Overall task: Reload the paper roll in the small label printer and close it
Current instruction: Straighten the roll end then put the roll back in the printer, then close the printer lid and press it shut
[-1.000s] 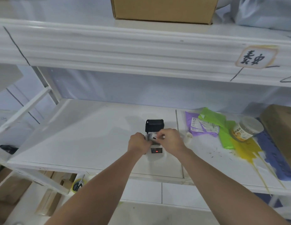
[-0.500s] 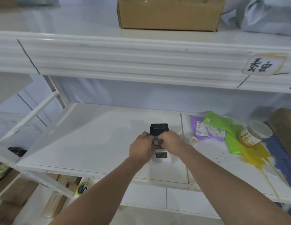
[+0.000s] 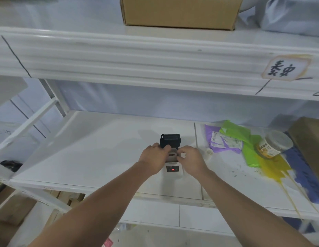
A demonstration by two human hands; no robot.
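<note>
The small white label printer [image 3: 172,169] sits on the middle shelf [image 3: 94,157] with a red light on its front. Its black lid [image 3: 170,140] stands open and upright at the back. Between my hands the open compartment shows the pale paper roll [image 3: 172,155] lying inside. My left hand [image 3: 153,160] grips the printer's left side, its fingers reaching to the foot of the lid. My right hand [image 3: 190,158] is on the right side, with thumb and fingers pinched at the roll's right end. Most of the roll is hidden by my fingers.
A small white spool [image 3: 208,152] lies just right of my right hand. Further right are purple and green bags [image 3: 231,138], a tipped plastic jar [image 3: 273,146], yellow and blue bags and a cardboard box [image 3: 310,147]. Another cardboard box [image 3: 178,12] stands on the upper shelf.
My right hand has brought the white roll down from above the printer into the open compartment. Both hands closed over it, then drew slightly apart. The lid stays open.
</note>
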